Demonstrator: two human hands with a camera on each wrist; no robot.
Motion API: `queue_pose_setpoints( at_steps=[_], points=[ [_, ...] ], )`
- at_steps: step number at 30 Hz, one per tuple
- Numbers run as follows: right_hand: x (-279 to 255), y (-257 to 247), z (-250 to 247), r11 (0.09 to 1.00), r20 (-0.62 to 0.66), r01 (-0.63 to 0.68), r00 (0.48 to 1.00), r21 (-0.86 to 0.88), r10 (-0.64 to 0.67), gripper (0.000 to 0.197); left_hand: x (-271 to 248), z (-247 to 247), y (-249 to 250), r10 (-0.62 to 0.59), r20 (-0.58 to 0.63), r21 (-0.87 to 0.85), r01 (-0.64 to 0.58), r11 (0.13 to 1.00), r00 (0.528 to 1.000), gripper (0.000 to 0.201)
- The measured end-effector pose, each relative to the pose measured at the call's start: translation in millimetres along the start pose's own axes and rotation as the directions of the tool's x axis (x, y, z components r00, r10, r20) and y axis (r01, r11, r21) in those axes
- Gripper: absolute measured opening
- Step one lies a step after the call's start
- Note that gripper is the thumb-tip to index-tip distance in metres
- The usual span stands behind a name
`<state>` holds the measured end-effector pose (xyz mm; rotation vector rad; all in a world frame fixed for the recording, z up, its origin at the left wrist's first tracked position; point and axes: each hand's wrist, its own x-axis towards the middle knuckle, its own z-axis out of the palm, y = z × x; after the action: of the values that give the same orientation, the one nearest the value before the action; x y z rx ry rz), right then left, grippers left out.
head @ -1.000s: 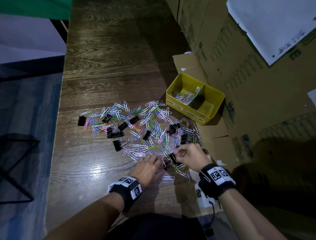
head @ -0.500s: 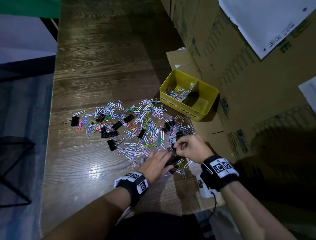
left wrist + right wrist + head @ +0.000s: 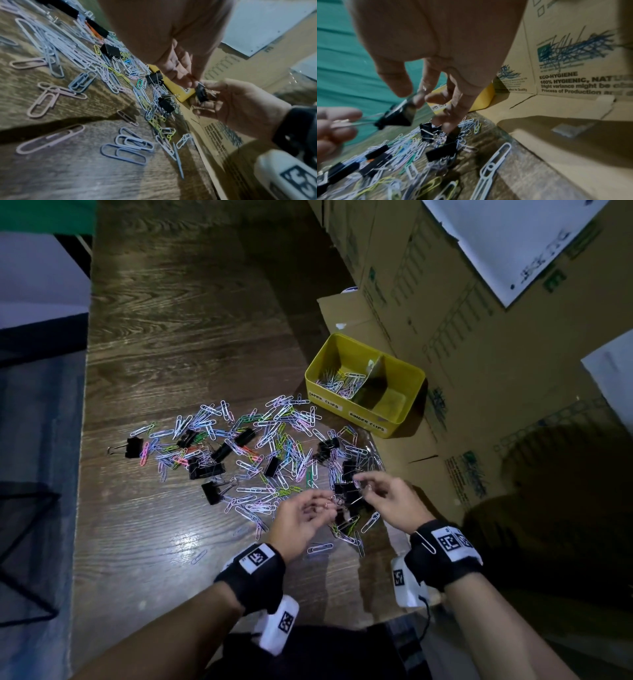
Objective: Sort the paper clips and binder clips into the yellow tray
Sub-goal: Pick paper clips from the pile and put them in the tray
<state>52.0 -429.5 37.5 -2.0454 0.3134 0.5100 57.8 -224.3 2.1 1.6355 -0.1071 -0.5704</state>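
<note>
Two hands over a heap of clips on the surface [image 3: 191,330], one binder clip held between them

The yellow tray [image 3: 404,419] stands beyond the pile; its binder side looks empty. Risk, I judge: tangled paper clips [image 3: 284,436] ride along. Right hand [image 3: 394,503] pinches the binder clip [image 3: 397,116]; left hand [image 3: 301,517] pinches its wire handle

Dim wooden table [image 3: 191,344], cardboard boxes [image 3: 479,344]
</note>
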Motion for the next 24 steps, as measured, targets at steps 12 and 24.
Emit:
queue_pose_setpoints(
  at_steps=[12, 24],
  points=[
    [15.3, 20.3, -13.6, 0.995, -0.245, -0.086, 0.967, -0.041, 0.074, 0.019, 14.5, 10.2, -22.0, 0.236, 0.24, 0.637, -0.337, 0.694, 0.942, 0.018],
    [45.5, 75.1, -35.4, 0.965, -0.547, -0.208, 0.832, -0.16, 0.089, 0.02, 15.7, 36.6, -46.3, -0.147, 0.709, 0.704, -0.702, 0.107, 0.689, 0.052]
  ],
)
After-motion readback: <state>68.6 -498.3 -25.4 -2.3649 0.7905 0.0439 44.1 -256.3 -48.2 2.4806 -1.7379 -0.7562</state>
